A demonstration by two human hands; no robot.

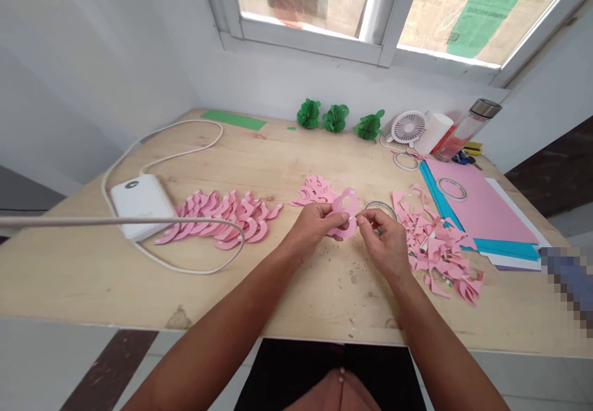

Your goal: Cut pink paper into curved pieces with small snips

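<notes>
My left hand is closed on a pink paper cutout, a wavy-edged loop with an opening in its middle, held up above the table. At the loop's right edge, the thumb and forefinger of my right hand are pinched together; whatever is between them is too small to make out. Just behind my right hand lies a roll of tape, partly covered by it. Small pink paper pieces are heaped behind my left hand. Overlapping curved pink strips lie farther left.
Pink paper scraps spread at right, beside stacked coloured sheets topped by a tape roll. A white power bank with a looping cable sits left. Green paper shapes, a fan and a bottle line the back.
</notes>
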